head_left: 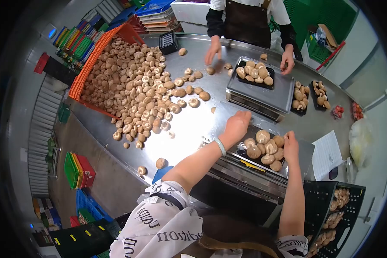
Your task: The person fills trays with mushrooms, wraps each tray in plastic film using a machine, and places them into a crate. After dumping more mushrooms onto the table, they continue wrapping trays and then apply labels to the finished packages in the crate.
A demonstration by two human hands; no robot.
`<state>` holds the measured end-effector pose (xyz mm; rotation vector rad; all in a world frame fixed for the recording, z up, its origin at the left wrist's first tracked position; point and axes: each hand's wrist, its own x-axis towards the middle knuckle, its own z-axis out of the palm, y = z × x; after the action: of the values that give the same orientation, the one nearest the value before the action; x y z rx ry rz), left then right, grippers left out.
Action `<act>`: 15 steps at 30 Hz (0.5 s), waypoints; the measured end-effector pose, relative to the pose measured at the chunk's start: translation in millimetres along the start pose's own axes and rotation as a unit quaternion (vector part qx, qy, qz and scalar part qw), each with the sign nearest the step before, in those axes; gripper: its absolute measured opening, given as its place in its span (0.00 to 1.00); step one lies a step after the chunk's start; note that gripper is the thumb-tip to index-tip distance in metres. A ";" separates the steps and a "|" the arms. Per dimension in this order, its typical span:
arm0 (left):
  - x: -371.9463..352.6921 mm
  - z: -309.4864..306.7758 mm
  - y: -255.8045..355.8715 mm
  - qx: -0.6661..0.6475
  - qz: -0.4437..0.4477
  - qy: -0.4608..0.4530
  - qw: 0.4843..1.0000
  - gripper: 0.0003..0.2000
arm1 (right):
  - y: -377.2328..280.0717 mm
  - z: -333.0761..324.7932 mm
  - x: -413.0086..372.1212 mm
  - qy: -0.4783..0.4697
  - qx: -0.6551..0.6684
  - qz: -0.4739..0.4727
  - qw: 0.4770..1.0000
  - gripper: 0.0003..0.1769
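A black tray of mushrooms [267,147] lies on the wrapping machine [245,172] in front of me, with clear film around it. My left hand [238,125], below a pale bracelet on the wrist, is closed at the tray's far left side; what its fingers pinch is too small to make out. At the tray's right side my right hand [291,144] has its fingers pressed together at the film's edge. Beyond the machine, a scale [262,96] bears another filled black tray [254,73].
An orange crate [77,86] spills mushrooms [137,90] over the metal table [219,47]. Across it stands a co-worker [247,21], hands near the scale. Filled trays [300,98], strawberries [338,112] and a paper sheet [327,155] lie right; a black crate [352,215] holds packs.
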<state>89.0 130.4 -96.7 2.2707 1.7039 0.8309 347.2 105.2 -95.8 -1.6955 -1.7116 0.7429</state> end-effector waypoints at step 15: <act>-8.0 -0.7 6.1 -0.224 0.015 -0.136 0.965 0.09 | 7.0 -24.2 -5.7 -0.127 0.075 -0.007 0.989 0.15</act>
<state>92.2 120.8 -95.8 1.9934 1.2190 0.7726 370.1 99.0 -85.4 -1.5378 -1.7829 1.0925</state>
